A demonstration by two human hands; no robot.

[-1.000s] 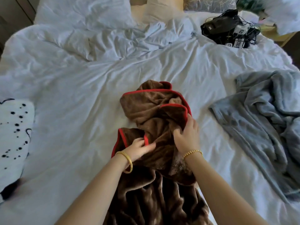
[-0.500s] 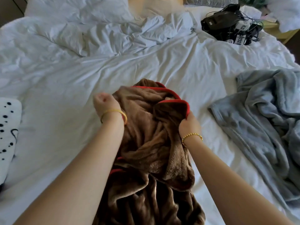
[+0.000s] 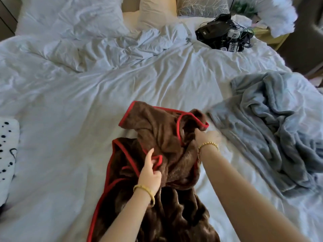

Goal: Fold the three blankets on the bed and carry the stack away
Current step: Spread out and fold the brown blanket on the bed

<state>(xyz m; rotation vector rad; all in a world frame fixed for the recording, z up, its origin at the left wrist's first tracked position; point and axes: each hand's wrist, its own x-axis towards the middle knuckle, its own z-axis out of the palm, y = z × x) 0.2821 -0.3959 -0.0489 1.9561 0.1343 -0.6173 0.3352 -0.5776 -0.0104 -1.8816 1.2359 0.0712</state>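
A brown fleece blanket (image 3: pixel 162 133) with red trim lies bunched on the white bed (image 3: pixel 73 123), running from the middle down to the near edge. My left hand (image 3: pixel 150 173) pinches a red-trimmed corner of it near the middle. My right hand (image 3: pixel 208 137), blurred, grips the blanket's red-trimmed edge at its right side. A grey-blue blanket (image 3: pixel 272 130) lies crumpled on the right of the bed, its near corner close to my right hand. A white blanket with black spots (image 3: pixel 7 154) shows at the left edge, partly out of frame.
Pillows (image 3: pixel 157 11) and a rumpled white duvet (image 3: pixel 104 48) fill the head of the bed. A black device with tangled cables (image 3: pixel 225 34) sits at the far right. A wooden nightstand (image 3: pixel 277 39) stands beyond it.
My left hand has come down from its raised position on the left and now pinches a red-trimmed corner. My right hand has shifted right along the edge. The blanket has spread out.
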